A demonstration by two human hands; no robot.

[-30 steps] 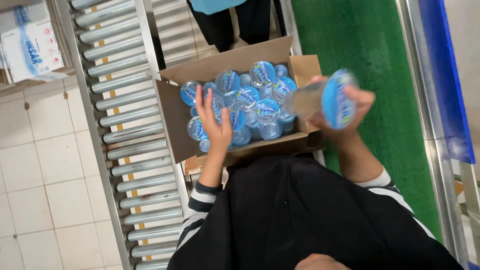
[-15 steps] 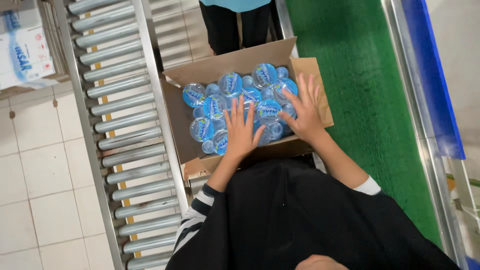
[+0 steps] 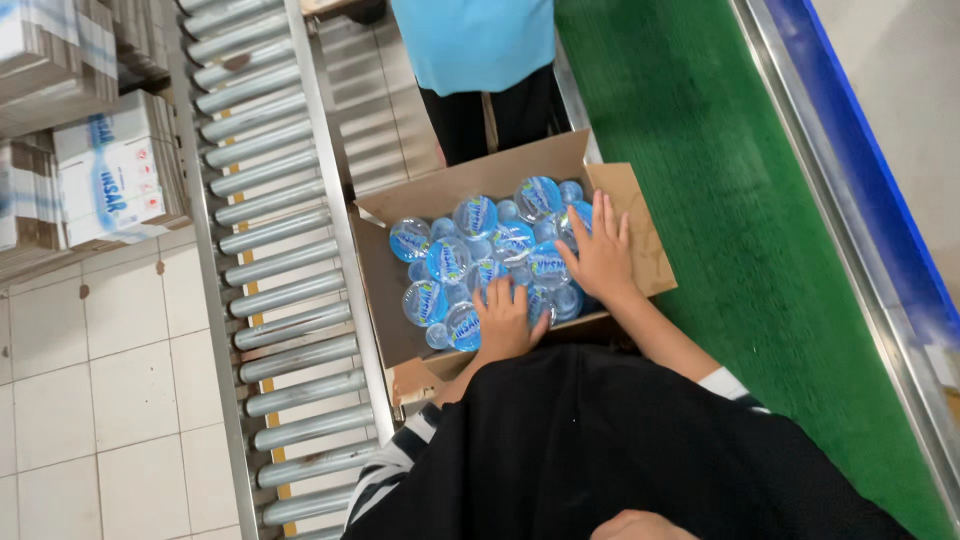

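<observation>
An open cardboard box (image 3: 385, 290) sits in front of me, packed with several clear plastic cups with blue foil lids (image 3: 450, 260). My left hand (image 3: 505, 320) lies flat on the cups at the near side of the box, fingers spread. Over the cups at the right side rests my right hand (image 3: 600, 255), fingers apart, beside the right flap (image 3: 645, 245). Neither hand holds a cup.
A metal roller conveyor (image 3: 270, 260) runs along the left of the box. A green belt (image 3: 760, 230) with a blue rail runs on the right. Another person in a light blue top (image 3: 480, 60) stands beyond the box. Stacked cartons (image 3: 110, 170) stand at the far left on a tiled floor.
A second ago my right hand held a cup above the box; it has since set it in and now lies flat on the cups. My left hand slid slightly nearer.
</observation>
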